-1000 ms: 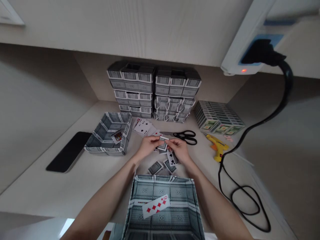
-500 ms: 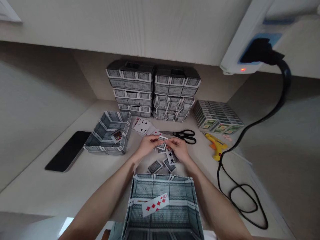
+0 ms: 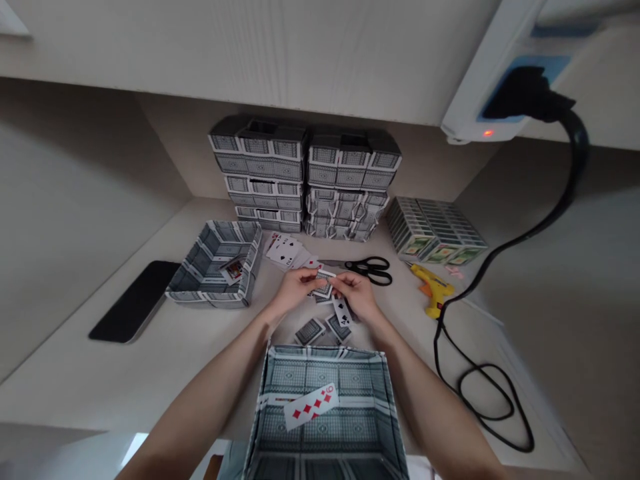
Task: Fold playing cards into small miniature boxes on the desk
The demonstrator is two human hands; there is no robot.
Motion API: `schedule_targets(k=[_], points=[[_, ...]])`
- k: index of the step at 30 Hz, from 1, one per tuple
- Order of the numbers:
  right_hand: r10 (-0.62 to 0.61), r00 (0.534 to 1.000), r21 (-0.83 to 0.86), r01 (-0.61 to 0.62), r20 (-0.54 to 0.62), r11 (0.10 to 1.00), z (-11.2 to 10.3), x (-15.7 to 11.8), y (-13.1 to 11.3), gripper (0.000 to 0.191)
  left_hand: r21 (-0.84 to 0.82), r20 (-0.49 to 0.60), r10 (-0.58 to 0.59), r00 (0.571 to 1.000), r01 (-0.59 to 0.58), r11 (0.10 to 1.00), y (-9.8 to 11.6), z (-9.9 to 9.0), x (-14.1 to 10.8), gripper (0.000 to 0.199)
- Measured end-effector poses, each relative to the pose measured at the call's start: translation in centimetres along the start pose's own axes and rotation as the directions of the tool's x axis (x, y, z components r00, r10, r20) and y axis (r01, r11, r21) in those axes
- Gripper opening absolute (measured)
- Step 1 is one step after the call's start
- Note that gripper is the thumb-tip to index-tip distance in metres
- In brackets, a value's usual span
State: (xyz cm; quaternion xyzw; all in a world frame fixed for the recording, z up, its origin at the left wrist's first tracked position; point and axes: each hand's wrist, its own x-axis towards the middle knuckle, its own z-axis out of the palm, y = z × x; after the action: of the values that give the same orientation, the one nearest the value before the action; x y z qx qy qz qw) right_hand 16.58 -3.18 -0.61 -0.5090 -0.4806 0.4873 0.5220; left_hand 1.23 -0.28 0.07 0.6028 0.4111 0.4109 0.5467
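Between my two hands is a playing card, its patterned back facing up. My left hand pinches its left side, and my right hand grips its right side. Just below them lie loose cards, some back up, with a four of spades face up by my right fingers. Closest to me stands an open box made of playing cards, with a diamond card lying inside it. Past my left hand, several face-up cards are spread on the table.
At left are a smaller card-built box and a black phone. Stacked card-built boxes stand at the back. To the right are black scissors, packed card decks, a yellow glue gun and a looping black cable.
The view has shifted slightly. Both hands stay almost in place with the card between them, its tilt changed a little at most.
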Motion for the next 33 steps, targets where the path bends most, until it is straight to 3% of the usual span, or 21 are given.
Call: schedule_targets(k=[7,13,19,25,33], points=[[-0.010,1.000,0.016,0.010,0.003,1.000,0.0,0.0,0.0,0.022,0.078,-0.120,0.050,0.991,-0.040,0.996,-0.3,0.6,0.0,0.028],[-0.005,1.000,-0.002,0.005,-0.004,1.000,0.1,-0.1,-0.2,0.022,0.081,-0.158,0.066,0.985,-0.054,0.995,-0.4,0.9,-0.3,0.029],[-0.001,1.000,0.007,0.001,0.009,1.000,0.0,-0.2,-0.3,0.023,0.229,-0.140,0.125,0.982,-0.090,0.969,-0.5,0.9,-0.4,0.029],[0.004,0.998,0.017,-0.005,0.066,1.000,-0.1,-0.3,-0.4,0.024,0.550,-0.074,0.208,0.975,-0.134,0.824,-0.7,1.3,-0.7,0.023],[0.033,0.994,0.027,-0.036,0.106,0.999,-0.1,-0.4,-0.4,0.025,0.568,-0.070,0.184,0.980,-0.113,0.815,-0.6,1.4,-0.8,0.023]])
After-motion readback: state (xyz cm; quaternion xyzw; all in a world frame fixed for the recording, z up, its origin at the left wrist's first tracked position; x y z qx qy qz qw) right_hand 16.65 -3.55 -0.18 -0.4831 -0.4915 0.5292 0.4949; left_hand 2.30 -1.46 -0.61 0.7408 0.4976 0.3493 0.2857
